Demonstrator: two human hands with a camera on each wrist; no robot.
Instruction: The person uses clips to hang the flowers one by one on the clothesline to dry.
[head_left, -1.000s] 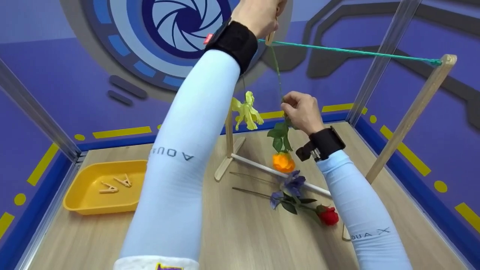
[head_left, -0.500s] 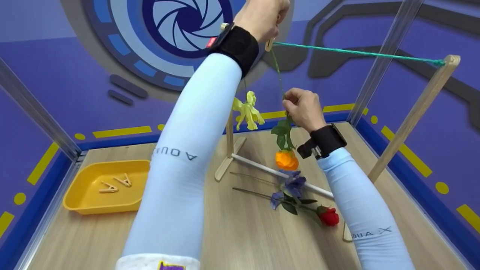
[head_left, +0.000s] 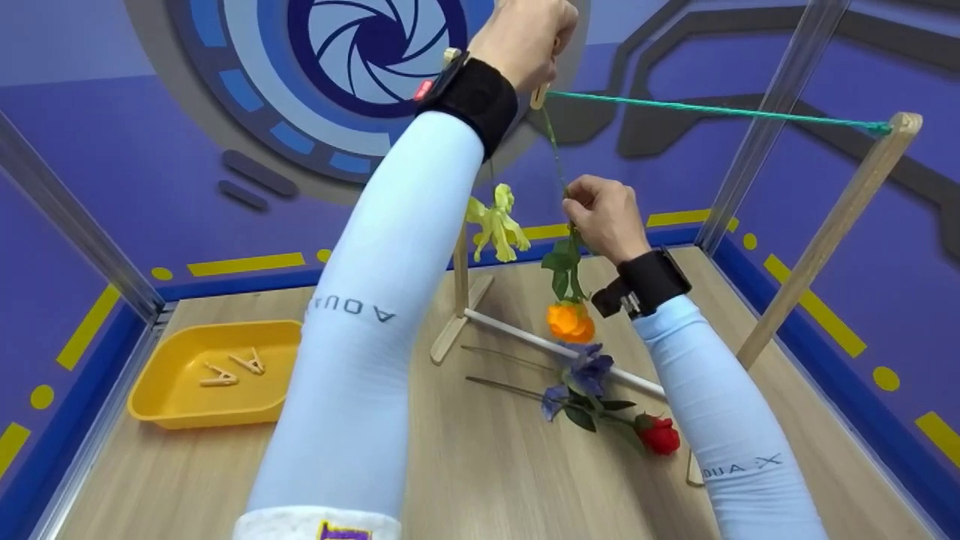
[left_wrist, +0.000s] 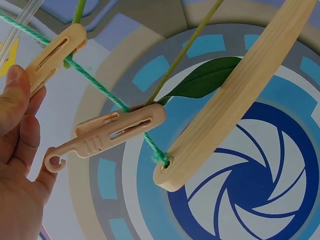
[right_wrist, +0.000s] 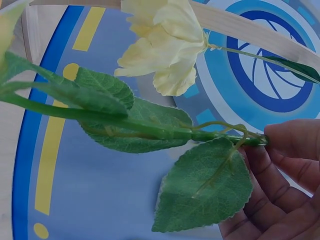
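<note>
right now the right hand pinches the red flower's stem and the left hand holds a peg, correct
Red is wrong: in the head view, the right hand pinches the stem of the orange flower. The left hand holds a peg, as you say.

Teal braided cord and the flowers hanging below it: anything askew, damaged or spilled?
Nothing looks damaged or spilled. The orange round-headed flower and yellow ruffled flower both hang upside down below the teal braided cord: odd for flowers, but matching, so probably deliberate.
</note>
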